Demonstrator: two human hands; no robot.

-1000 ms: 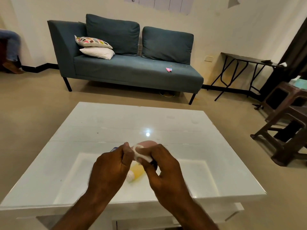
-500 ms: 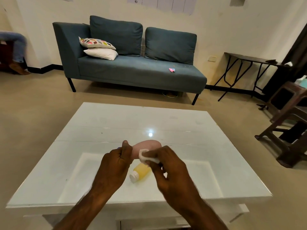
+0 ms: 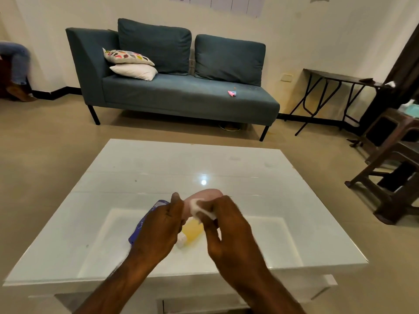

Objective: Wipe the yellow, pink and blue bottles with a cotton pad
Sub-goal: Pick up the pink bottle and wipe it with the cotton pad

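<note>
My left hand (image 3: pixel 158 230) grips the lower end of the pink bottle (image 3: pixel 205 194) and holds it tilted above the white glass table (image 3: pixel 260 200). My right hand (image 3: pixel 226 230) pinches a white cotton pad (image 3: pixel 200 208) against the pink bottle's side. Under my hands the yellow bottle (image 3: pixel 192 230) lies on the table with its white cap toward me. The blue bottle (image 3: pixel 145 219) lies to its left, partly hidden behind my left hand.
A teal sofa (image 3: pixel 181 94) with cushions stands beyond the table. A black folding table (image 3: pixel 335 87) is at the back right and dark wooden stools (image 3: pixel 390 168) stand at the right. A seated person's leg (image 3: pixel 15 64) shows at the far left.
My right hand has slid the cotton pad down along the pink bottle. My left hand shifted a little right, so the blue bottle shows beside it. The camera view moved slightly.
</note>
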